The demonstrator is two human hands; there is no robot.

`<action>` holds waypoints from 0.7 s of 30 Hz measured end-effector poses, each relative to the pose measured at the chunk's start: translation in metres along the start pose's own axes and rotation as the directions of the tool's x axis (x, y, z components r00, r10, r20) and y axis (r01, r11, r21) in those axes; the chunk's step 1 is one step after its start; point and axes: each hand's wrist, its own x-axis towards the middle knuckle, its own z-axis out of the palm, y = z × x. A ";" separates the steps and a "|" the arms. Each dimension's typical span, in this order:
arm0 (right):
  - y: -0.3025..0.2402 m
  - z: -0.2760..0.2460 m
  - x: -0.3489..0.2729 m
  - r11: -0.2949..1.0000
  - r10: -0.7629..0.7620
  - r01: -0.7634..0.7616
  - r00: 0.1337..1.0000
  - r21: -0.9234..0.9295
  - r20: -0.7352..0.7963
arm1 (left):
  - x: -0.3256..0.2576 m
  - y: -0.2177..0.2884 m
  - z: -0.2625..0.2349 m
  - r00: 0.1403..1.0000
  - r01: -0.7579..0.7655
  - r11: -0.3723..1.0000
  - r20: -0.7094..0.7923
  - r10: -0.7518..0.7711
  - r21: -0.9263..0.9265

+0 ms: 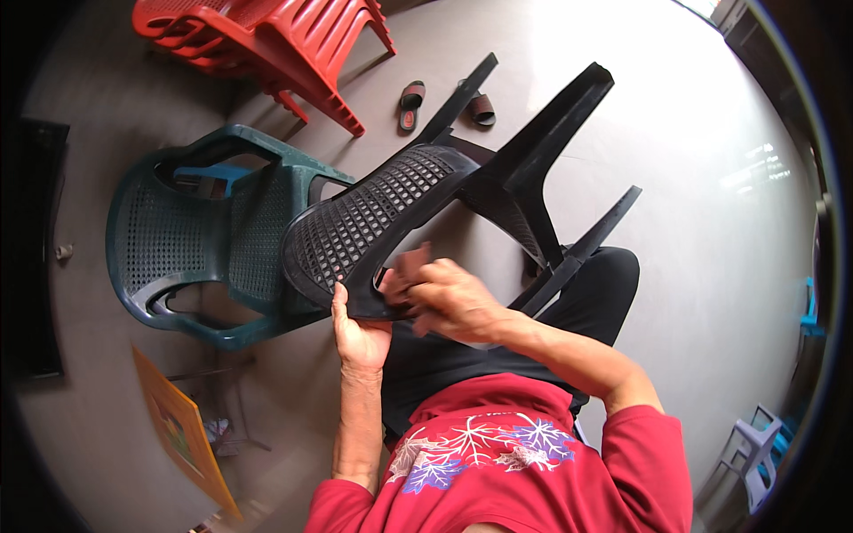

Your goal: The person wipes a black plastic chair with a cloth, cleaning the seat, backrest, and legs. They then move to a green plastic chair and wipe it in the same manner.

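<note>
A black plastic chair (426, 200) with a perforated back lies tipped across my lap, its legs pointing up and to the right. My left hand (362, 338) is closed on the rim of its backrest at the near left corner, thumb on top and fingers hidden beneath. My right hand (458, 304) grips a reddish-brown cloth (409, 277), slightly blurred, against the same rim by the armrest opening. The cloth is crumpled and partly covered by my fingers.
A dark green plastic chair (222, 235) stands to the left, touching or close behind the black one. Stacked red chairs (293, 44) are at the far left. Two slippers (411, 105) lie on the floor beyond. A yellow board (182, 426) leans at the near left; a grey-lilac chair (755, 453) is at the right.
</note>
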 end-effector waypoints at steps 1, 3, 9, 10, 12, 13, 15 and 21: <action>-0.002 0.011 0.011 0.989 -0.135 0.132 0.990 -0.058 -0.047 | -0.001 0.000 0.006 0.999 0.022 1.000 -0.026 -0.022 -0.003; -0.009 0.033 0.032 0.952 -0.292 0.280 0.952 -0.125 -0.092 | -0.003 0.005 -0.024 0.976 0.083 0.991 0.207 -0.061 -0.100; 0.016 0.020 -0.009 0.986 -0.161 0.165 0.972 0.007 -0.169 | -0.002 0.009 -0.004 0.992 0.116 0.993 -0.036 -0.117 -0.016; 0.023 0.023 -0.023 0.992 -0.107 0.119 0.967 0.036 -0.231 | -0.001 0.006 -0.002 0.984 0.091 0.995 -0.148 -0.095 -0.033; 0.039 0.030 -0.049 0.996 0.013 0.020 0.931 0.089 -0.364 | 0.000 0.004 -0.007 0.992 0.067 0.998 -0.109 -0.069 -0.023; 0.048 0.031 -0.060 0.997 0.074 -0.059 0.941 0.057 -0.330 | 0.000 0.004 -0.009 0.995 0.050 0.999 -0.091 -0.052 -0.021; 0.066 0.035 -0.092 0.964 0.253 -0.264 0.952 -0.042 -0.174 | -0.003 0.004 -0.005 0.987 0.034 0.999 -0.159 -0.038 -0.030; 0.092 0.055 -0.135 0.635 0.510 -0.271 0.851 -0.723 0.129 | 0.005 0.017 -0.001 0.995 0.026 0.993 -0.094 -0.037 -0.115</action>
